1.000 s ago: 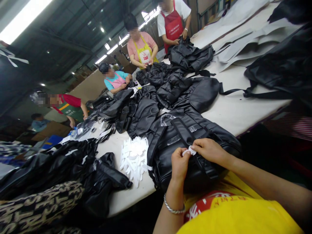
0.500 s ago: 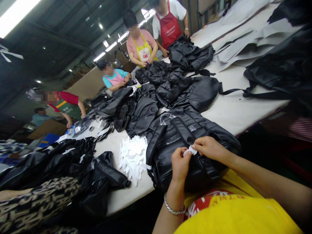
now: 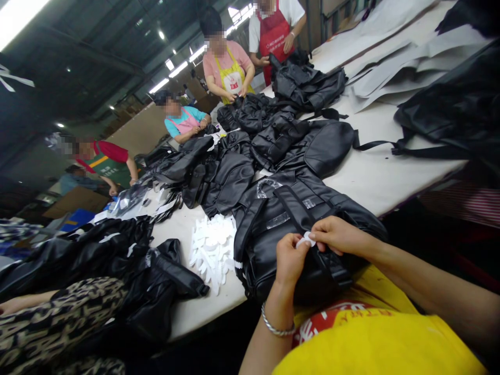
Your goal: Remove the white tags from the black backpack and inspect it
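Across the long pale table [image 3: 390, 177], many black bags [image 3: 230, 174] lie heaped toward the far side, where co-workers have their hands on them. Nearest the person, a black backpack [image 3: 260, 245] rests at the table's edge with its straps uppermost; it looks fully assembled, with the straps in place and clear film [image 3: 277, 221] on parts of it. Just beside it is a loose pile of white strips [image 3: 213, 247], so plenty of these appear unused. Over the backpack, the left hand [image 3: 289, 258] and the right hand [image 3: 338, 235] meet, thumbs and fingertips pinching a small white piece [image 3: 305, 240] between them (one piece or two overlapping, I cannot tell). That piece is in the fingers rather than laid on the bag, so the handling of it seems unfinished; whether it touches the backpack beneath is not clear. Compared with half a second ago, little differs here: both hands keep the same pinch, and the backpack and pile have stayed put. Farther off, the co-worker in a red apron [image 3: 275, 41] now has one hand raised in front of the apron, and at the left more of a neighbour's forearm [image 3: 29, 300] shows.
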### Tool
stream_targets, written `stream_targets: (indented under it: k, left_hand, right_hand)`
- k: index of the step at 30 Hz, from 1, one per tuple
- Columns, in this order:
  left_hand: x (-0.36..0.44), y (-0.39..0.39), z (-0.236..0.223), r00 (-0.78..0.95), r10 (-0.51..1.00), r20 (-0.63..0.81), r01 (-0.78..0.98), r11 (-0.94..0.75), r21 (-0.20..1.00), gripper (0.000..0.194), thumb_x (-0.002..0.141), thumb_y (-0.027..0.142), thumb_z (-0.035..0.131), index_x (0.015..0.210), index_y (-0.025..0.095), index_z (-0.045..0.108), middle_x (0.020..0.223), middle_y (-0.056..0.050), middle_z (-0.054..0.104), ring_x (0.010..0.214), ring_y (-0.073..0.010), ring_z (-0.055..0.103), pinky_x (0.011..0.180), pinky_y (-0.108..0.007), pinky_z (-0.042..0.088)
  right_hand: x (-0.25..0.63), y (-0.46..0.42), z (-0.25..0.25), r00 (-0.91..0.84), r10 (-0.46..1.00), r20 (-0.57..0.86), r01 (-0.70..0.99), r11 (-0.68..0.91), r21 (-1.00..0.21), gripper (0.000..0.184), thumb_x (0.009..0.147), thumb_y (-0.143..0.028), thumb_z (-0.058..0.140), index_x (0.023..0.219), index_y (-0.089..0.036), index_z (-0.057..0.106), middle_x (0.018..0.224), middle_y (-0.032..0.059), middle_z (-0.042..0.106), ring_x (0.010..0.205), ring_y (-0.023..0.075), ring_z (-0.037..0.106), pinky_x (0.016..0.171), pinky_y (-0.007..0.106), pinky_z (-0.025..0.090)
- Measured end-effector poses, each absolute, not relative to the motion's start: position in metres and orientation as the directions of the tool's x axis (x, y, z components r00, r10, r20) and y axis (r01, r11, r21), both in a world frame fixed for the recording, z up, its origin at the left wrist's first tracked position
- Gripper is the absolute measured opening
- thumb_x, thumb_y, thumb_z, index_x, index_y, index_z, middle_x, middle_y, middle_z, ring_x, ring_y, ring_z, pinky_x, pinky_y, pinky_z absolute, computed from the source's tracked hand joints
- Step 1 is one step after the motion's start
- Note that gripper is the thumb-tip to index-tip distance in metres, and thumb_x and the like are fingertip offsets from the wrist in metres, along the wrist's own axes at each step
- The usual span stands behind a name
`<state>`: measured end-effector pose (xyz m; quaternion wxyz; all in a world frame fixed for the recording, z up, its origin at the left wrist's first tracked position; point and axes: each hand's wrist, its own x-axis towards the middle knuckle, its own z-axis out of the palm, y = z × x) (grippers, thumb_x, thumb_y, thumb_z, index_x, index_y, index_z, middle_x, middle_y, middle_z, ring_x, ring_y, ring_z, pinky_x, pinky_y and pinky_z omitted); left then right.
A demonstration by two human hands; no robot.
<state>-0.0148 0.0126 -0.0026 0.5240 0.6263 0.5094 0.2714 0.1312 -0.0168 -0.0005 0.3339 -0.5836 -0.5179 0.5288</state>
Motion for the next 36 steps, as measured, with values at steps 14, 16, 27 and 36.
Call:
stream_targets:
  k: [14, 16, 27, 36]
  left_hand:
    - [-0.018, 0.016, -0.002, 0.323, 0.855, -0.405, -0.044, 0.441, 0.896, 0.020, 0.053, 0.023, 0.066, 0.055, 0.012, 0.049, 0.065, 0.000, 0.057, 0.057, -0.0073, 0.051, 0.064, -0.023, 0.040]
    - [-0.018, 0.016, -0.003, 0.322, 0.857, -0.403, -0.047, 0.440, 0.897, 0.020, 0.054, 0.023, 0.066, 0.055, 0.012, 0.049, 0.066, 0.000, 0.057, 0.058, -0.0073, 0.051, 0.064, -0.023, 0.040]
    - [-0.019, 0.017, -0.008, 0.307, 0.869, -0.389, -0.039, 0.420, 0.907, 0.021, 0.053, 0.024, 0.066, 0.054, 0.013, 0.047, 0.069, -0.001, 0.058, 0.060, -0.0089, 0.051, 0.064, -0.024, 0.041]
    - [-0.030, 0.013, 0.018, 0.347, 0.938, 0.010, 0.467, -0.183, 0.865, 0.022, 0.072, 0.034, 0.054, 0.087, 0.019, 0.057, 0.112, -0.009, 0.052, 0.098, -0.0181, 0.052, 0.081, -0.030, 0.044]
  right_hand:
    - [0.129, -0.019, -0.001, -0.010, 0.990, -0.138, 0.524, -0.112, -0.844, 0.029, 0.080, -0.026, 0.040, 0.055, -0.015, 0.049, 0.050, -0.0010, 0.052, 0.037, 0.0086, 0.044, 0.037, 0.017, 0.029]
    - [0.129, -0.019, -0.002, -0.015, 0.990, -0.143, 0.505, -0.116, -0.855, 0.029, 0.080, -0.027, 0.040, 0.055, -0.015, 0.048, 0.049, -0.0014, 0.051, 0.036, 0.0087, 0.044, 0.037, 0.017, 0.029]
    - [0.126, -0.023, -0.004, -0.003, 0.994, -0.110, 0.575, -0.089, -0.813, 0.027, 0.083, -0.026, 0.041, 0.060, -0.016, 0.050, 0.051, -0.0024, 0.051, 0.043, 0.0116, 0.050, 0.041, 0.020, 0.033]
    - [0.168, -0.045, -0.005, 0.010, 0.939, 0.342, 0.857, 0.169, -0.487, 0.029, 0.087, -0.032, 0.039, 0.107, -0.017, 0.054, 0.110, 0.0066, 0.049, 0.102, 0.0236, 0.044, 0.090, 0.037, 0.036]
